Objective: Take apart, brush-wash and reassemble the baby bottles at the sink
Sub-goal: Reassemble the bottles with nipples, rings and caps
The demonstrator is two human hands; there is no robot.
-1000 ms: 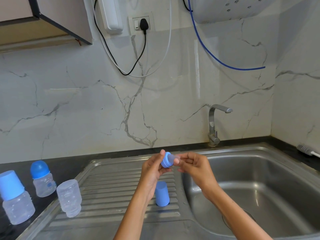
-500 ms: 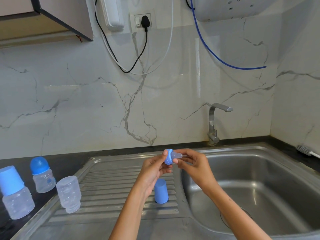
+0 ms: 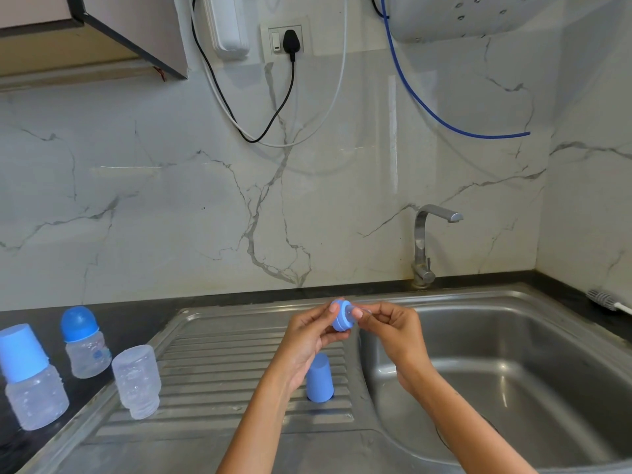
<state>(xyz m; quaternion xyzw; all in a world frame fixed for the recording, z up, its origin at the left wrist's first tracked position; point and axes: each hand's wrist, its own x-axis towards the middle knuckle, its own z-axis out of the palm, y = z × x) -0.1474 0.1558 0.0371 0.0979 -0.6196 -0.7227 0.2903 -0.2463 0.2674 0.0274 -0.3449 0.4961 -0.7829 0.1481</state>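
Both hands up over the sink edge, working one bottle top. Left hand [image 3: 309, 331] has its grip wrapped on the blue screw ring [image 3: 341, 315], thumb on the upper rim, fingers curled under it. Right hand [image 3: 390, 328] pinches the clear teat [image 3: 363, 310] sticking out of the ring's right side, thumb and forefinger tight on it; teat and ring look joined, can't tell how far the teat is seated. Below the hands a blue cap [image 3: 319, 377] stands mouth-down on the ribbed steel drainboard [image 3: 219, 364]. Further left on the drainboard's edge, a clear bottle body [image 3: 136, 380] stands upside down, threaded neck at the bottom. On the black desk [image 3: 143, 319] at far left, two assembled baby bottles well apart from the hands: one with a domed blue cap [image 3: 86, 341], nearer the wall, and one with a tall flat-topped blue cap [image 3: 30, 376], closer to the viewer. Steel sink basin [image 3: 513, 371] to the right, chrome tap [image 3: 427, 244] behind it at the marble wall. Bottle brush [image 3: 603, 299] lies on the desk at the far right corner, partly cut off by the frame.
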